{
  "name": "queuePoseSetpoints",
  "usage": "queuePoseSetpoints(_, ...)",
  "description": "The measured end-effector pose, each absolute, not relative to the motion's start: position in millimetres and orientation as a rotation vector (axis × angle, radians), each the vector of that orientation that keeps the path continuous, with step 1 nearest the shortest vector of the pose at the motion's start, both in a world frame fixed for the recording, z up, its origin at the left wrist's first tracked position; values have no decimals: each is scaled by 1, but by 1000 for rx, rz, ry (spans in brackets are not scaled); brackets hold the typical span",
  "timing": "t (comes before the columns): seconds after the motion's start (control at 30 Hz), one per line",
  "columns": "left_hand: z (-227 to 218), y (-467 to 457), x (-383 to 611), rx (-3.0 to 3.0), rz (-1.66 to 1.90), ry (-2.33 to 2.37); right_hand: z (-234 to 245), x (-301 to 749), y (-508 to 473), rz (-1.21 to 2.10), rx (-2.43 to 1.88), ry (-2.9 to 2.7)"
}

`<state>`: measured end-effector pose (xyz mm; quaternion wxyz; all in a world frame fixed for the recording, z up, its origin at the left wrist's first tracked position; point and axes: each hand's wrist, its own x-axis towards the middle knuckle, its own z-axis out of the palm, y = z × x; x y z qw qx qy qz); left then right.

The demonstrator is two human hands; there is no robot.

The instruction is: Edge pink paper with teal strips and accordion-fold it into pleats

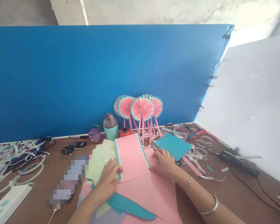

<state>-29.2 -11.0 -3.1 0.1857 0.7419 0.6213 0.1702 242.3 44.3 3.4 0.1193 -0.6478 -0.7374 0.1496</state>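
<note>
Beyond the pink paper sheet (132, 157), paper fans (142, 109) on pink sticks stand beside a teal flask (111, 127) and a lidded purple pot (94, 134). The sheet lies on stacked paper (149, 194) on the brown worktop (214, 186), its long axis running away from the person, slightly tilted. The left hand (108, 177) and right hand (162, 162) sit at its opposite edges, fingers (113, 165) open, not gripping.

I'm watching pink pleated paper fans (142, 109) standing upright beyond the hands, against a blue board (60, 77). A teal flask (111, 130) is sitting just beyond the left hand, white paper rings (204, 144) are lying off to the right, and a white power strip (9, 202) is lying well left.
</note>
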Motion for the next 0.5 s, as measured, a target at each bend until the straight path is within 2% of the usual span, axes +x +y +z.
queuePoseSetpoints(0.13, 11, -19, -13, 2270, 639, 1758, 2, 241, 45, 414, -1900, -2144)
queuePoseSetpoints(0.27, 17, -29, 2, 2556, 475, 1494, 2, 241, 46, 416, -1896, -2148)
queuePoseSetpoints(0.5, 25, -29, -12, 2575, 378, 1395, 7, 242, 44, 428, -1890, -2172)
